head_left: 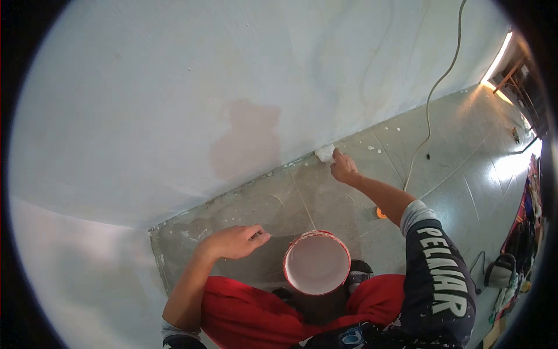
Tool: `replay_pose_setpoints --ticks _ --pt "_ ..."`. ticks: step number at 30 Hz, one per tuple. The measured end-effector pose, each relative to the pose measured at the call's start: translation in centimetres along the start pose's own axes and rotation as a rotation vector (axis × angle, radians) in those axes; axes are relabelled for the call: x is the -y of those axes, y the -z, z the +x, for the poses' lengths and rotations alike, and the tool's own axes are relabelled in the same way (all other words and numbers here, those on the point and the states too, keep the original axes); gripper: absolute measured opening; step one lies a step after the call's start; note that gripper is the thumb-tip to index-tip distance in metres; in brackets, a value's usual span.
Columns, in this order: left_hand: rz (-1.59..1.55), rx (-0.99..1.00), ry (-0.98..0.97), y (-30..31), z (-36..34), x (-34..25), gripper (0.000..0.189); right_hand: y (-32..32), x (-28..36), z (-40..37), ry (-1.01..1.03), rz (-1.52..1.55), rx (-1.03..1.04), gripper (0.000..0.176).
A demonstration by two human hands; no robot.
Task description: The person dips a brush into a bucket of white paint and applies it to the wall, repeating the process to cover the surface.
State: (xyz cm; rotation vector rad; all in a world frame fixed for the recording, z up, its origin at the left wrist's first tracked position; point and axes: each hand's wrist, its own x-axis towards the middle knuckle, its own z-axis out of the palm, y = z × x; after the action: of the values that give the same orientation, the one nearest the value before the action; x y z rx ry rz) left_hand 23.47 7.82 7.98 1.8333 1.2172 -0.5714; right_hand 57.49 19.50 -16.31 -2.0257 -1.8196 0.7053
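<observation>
My right hand [345,167] reaches down to the foot of the wall [174,87], its fingers closed on a white, flattish wad [325,153]. I cannot make out whether the wad is a rag or a sponge. It lies along the line where wall and floor meet. Near my left knee, my left hand [235,241] hangs in the air with loosely bent fingers and nothing visible in it. Between my feet stands a round bucket [317,264] with a red, paint-smeared rim and a whitish inside. A brownish patch [247,139] marks the lower wall.
A long pale cable [429,110] hangs down the wall and runs across the tiled floor [447,160]. An orange round object [381,213] lies by my right forearm. Clothes and a grey appliance [500,270] lie at the right. White drops [372,148] dot the tiles.
</observation>
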Motion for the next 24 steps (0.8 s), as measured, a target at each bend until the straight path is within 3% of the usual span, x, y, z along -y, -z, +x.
replay_pose_setpoints --ticks 8,13,17,24 --pt "0.004 -0.004 -0.008 0.0 -0.2 -0.5 0.058 4.4 2.5 1.0 0.044 0.060 -0.101 0.034" --pt "0.034 0.008 -0.028 0.2 0.1 -1.1 0.057 11.4 5.8 -2.6 0.089 0.053 -0.170 0.032" --pt "0.027 0.008 -0.020 -0.2 0.3 -1.3 0.057 14.9 7.5 -5.8 0.229 0.191 -0.340 0.032" --pt "0.067 -0.049 -0.052 -1.0 -0.8 -0.5 0.054 15.0 7.6 -6.8 0.255 0.144 -0.317 0.031"
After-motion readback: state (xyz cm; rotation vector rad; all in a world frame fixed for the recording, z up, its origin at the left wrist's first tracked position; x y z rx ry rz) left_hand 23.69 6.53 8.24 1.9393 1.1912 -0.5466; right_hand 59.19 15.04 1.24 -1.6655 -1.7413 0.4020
